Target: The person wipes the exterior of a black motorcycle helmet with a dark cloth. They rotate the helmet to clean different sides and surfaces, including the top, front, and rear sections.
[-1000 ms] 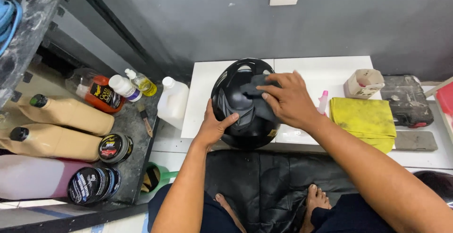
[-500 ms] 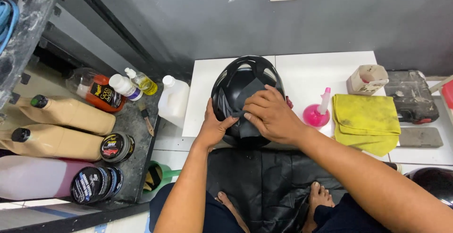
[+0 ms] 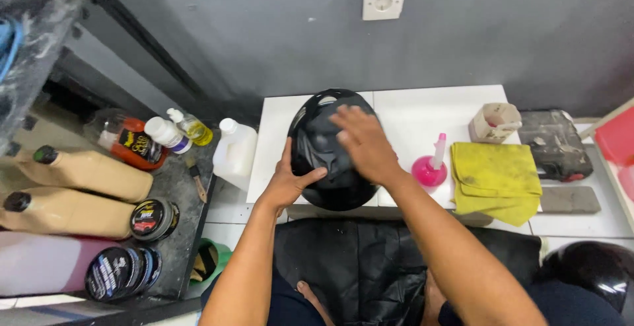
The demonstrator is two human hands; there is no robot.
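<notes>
A glossy black helmet [image 3: 321,142] rests on a low white tiled table [image 3: 422,118] in front of me. My left hand [image 3: 288,182] grips its lower left side, thumb laid across the shell. My right hand [image 3: 362,144] lies flat on top of the helmet, fingers spread and slightly blurred. I cannot tell whether anything is under the palm.
A pink squeeze bottle [image 3: 431,166], a yellow cloth [image 3: 494,179], a small beige container [image 3: 494,122] and a dark tool [image 3: 555,144] sit right of the helmet. A white jug [image 3: 233,153], tan bottles [image 3: 92,174] and round black tins [image 3: 152,218] stand left. Another dark helmet [image 3: 591,270] is at lower right.
My right hand slid over the helmet's top, from its upper right down toward me, then back up across the crown. My left hand stayed on the helmet's left side.
</notes>
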